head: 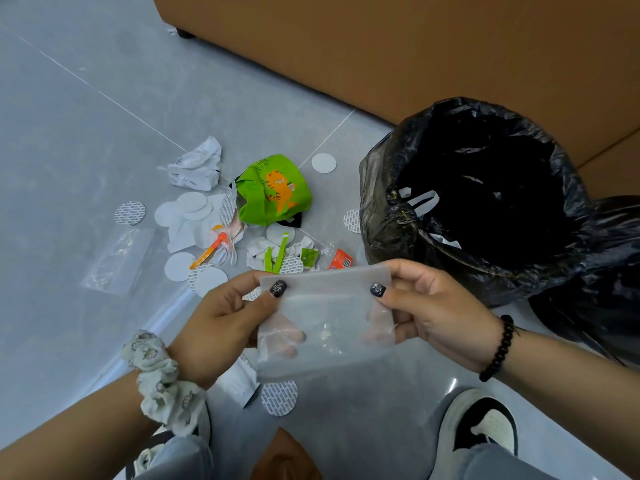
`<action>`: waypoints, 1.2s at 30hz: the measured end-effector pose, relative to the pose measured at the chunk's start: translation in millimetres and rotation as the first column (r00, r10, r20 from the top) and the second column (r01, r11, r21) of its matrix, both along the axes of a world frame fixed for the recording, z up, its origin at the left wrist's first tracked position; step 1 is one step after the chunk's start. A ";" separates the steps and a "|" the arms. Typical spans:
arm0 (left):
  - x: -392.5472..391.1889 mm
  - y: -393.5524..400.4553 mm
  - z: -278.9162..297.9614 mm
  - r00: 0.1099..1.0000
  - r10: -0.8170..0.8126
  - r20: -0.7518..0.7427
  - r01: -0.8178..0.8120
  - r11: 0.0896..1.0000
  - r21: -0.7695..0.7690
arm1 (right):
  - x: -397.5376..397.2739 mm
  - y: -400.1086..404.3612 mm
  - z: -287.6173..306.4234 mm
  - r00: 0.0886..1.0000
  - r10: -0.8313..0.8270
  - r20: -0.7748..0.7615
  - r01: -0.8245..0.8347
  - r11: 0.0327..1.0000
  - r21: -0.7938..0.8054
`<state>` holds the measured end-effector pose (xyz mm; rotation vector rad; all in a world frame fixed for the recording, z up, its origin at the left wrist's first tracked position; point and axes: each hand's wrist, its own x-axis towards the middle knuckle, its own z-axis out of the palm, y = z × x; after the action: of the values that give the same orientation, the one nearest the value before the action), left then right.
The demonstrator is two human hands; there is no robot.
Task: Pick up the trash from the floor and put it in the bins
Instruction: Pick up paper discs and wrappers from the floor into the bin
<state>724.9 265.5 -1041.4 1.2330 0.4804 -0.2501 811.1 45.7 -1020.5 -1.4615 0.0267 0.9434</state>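
I hold a frosted translucent plastic bag point(325, 317) between both hands above the floor. My left hand point(225, 327) pinches its left edge, thumb on top and fingers behind. My right hand point(433, 313) pinches the right edge the same way. A bin lined with a black bag point(478, 202) stands open just right of my hands. Trash lies on the grey floor beyond the bag: a green cartoon bag point(273, 190), crumpled white paper point(197, 166), several round white seals point(190, 206), an orange wrapper point(341, 259) and a clear plastic bag point(117, 259).
A brown cabinet wall point(381, 46) runs behind the bin. A second black bag point(602, 289) sits at the far right. My shoes point(481, 427) stand on the floor below my hands, with a round seal point(278, 398) and a white sachet point(239, 379) near them.
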 end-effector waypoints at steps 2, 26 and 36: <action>-1.0 1.6 -1.3 1.000 -0.021 0.015 0.021 1.000 -0.004 | -0.6 -1.6 -2.2 1.000 -0.023 -0.022 0.023 0.999 0.022; -2.3 -3.8 0.3 0.975 -0.112 -0.191 0.070 0.974 -0.218 | -10.9 -2.9 -12.6 0.875 -0.034 0.483 0.083 0.993 -0.079; -4.3 -1.4 -11.5 0.992 -0.081 -0.092 0.070 0.991 -0.116 | -16.1 -7.5 -13.5 0.780 0.131 0.612 -0.126 0.991 -0.052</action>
<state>720.6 264.1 -1052.9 1.1340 0.4970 -0.3979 795.0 38.2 -1034.0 -1.7370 -0.5609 0.5291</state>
